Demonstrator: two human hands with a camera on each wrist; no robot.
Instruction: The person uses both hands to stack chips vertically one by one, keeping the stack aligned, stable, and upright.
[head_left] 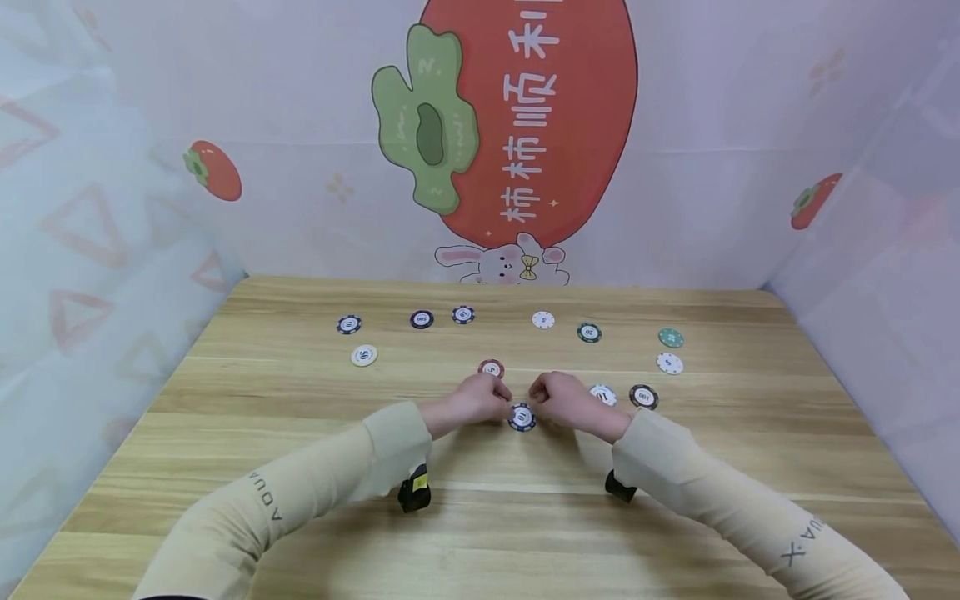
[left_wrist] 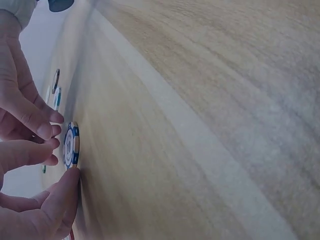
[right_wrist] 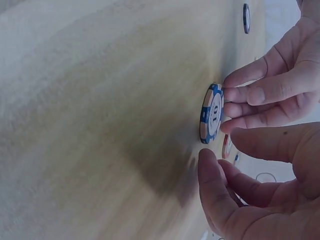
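Observation:
Between the two hands a blue-edged poker chip (head_left: 522,417) marked 10 lies flat on the wooden table (head_left: 517,533). My left hand (head_left: 480,397) touches the chip's edge with a fingertip, its thumb apart from the fingers. On the other side, my right hand (head_left: 566,400) hovers close to the chip, thumb and forefinger spread with a gap in the right wrist view. A red-edged chip (head_left: 491,368) is just beyond the left hand, partly covered by it. Behind the right wrist sit a light-edged 10 chip (head_left: 602,395), partly hidden, and a black 100 chip (head_left: 643,397).
Several more chips are spread along the far part of the table, among them a yellowish 50 chip (head_left: 364,356), a dark 500 chip (head_left: 422,319), a green 20 chip (head_left: 589,332) and a white chip (head_left: 670,363). A printed cloth wall (head_left: 300,217) borders the back.

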